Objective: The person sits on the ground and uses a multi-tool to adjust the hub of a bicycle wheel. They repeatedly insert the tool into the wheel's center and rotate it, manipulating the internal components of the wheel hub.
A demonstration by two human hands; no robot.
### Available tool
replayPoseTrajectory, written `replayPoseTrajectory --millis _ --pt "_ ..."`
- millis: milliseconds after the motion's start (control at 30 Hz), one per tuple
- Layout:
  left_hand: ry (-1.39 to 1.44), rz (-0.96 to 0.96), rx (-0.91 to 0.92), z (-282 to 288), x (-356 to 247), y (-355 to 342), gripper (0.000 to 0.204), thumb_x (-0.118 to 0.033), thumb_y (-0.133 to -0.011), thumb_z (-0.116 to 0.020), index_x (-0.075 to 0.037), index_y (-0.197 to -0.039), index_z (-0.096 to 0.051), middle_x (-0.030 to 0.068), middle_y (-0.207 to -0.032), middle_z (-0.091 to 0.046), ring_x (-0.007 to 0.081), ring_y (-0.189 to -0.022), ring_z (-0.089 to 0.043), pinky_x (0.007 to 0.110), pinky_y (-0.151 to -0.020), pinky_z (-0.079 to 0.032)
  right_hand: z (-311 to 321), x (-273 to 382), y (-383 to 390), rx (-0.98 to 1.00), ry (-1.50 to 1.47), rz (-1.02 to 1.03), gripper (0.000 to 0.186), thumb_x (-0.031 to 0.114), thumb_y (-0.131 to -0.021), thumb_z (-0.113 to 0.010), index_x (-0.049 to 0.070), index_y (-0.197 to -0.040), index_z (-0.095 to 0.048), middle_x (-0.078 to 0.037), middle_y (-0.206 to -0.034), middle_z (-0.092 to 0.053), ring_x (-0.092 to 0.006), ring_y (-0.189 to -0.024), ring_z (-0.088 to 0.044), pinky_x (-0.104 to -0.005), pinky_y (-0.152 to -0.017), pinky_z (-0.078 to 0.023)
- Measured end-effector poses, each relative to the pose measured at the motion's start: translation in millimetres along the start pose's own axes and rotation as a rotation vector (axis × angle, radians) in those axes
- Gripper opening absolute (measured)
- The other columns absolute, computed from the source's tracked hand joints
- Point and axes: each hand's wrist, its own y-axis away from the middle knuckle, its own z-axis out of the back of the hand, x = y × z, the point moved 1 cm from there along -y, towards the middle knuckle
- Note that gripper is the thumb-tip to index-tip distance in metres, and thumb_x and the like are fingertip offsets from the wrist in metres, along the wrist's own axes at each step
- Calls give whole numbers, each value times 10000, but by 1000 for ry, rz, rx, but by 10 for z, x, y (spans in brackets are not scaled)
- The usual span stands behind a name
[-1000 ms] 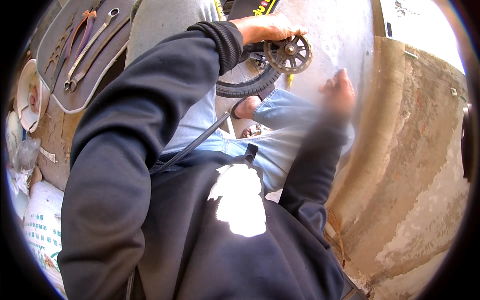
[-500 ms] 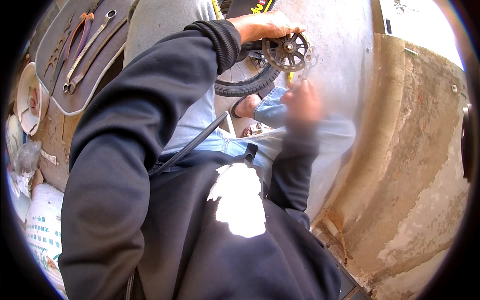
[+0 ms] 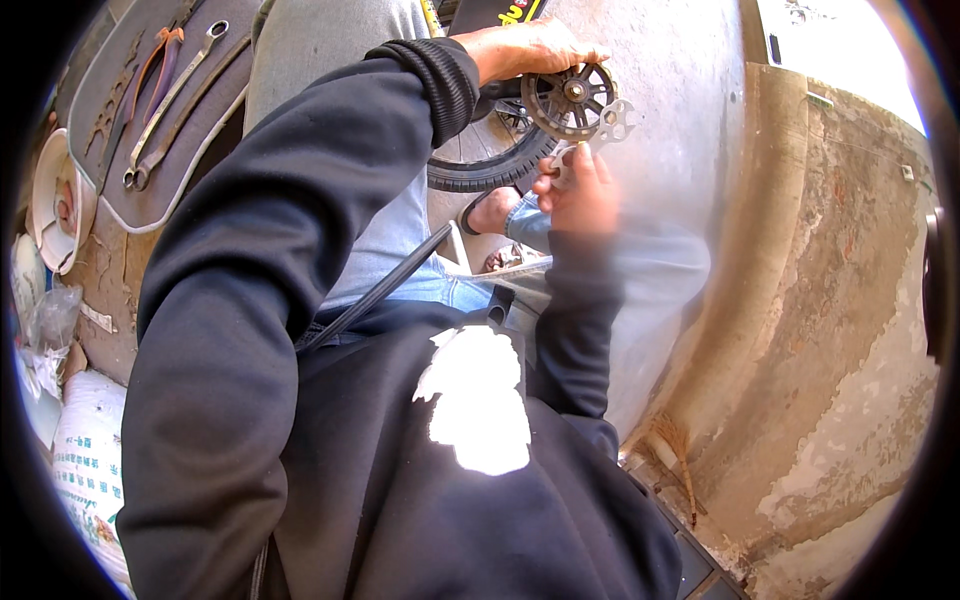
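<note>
My left hand [image 3: 535,48] reaches across the top of a black spoked chainring [image 3: 574,92], its fingers gripping the upper edge. A nut sits at the hub of that part. Just below, my right hand [image 3: 585,195], slightly smeared by motion, pinches a flat silver multi-hole wrench [image 3: 617,120]. The wrench's notched head overlaps or lies close to the chainring's lower right rim; contact cannot be made out. Behind them is a small bicycle wheel with a black tyre [image 3: 482,178], next to a dark bike part with yellow lettering [image 3: 515,12].
On the left, a grey padded seat [image 3: 105,75] bears pliers [image 3: 163,70], a combination wrench [image 3: 180,100] and other long tools. A white bucket [image 3: 50,185] and a white printed sack [image 3: 90,440] stand beside it. A stained wall [image 3: 850,250] rises at the right.
My right hand has shifted slightly left and turned the wrench, whose head now points up and right. The left hand and the chainring have barely moved.
</note>
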Motion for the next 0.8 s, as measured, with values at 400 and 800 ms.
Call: replayPoseTrajectory --millis 400,800 --pt "8 -13 -20 -30 28 -5 538 -602 -805 -559 -75 -840 -659 78 -879 -637 141 -812 -567 283 -761 -417 -349 -78 89 -11 65 30 230 247 -944 -496 46 -836 -525 -96 -656 -599 -115 -444 -528 -197 -351 -351" --pt "-14 -11 -4 -16 27 -6 541 -602 -804 -560 -71 -824 -658 81 -857 -634 147 -808 -574 292 -755 -414 -485 -224 98 -30 -16 35 281 285 -943 -494 16 -860 -494 -136 -703 -597 -165 -479 -580 -250 -388 -474"
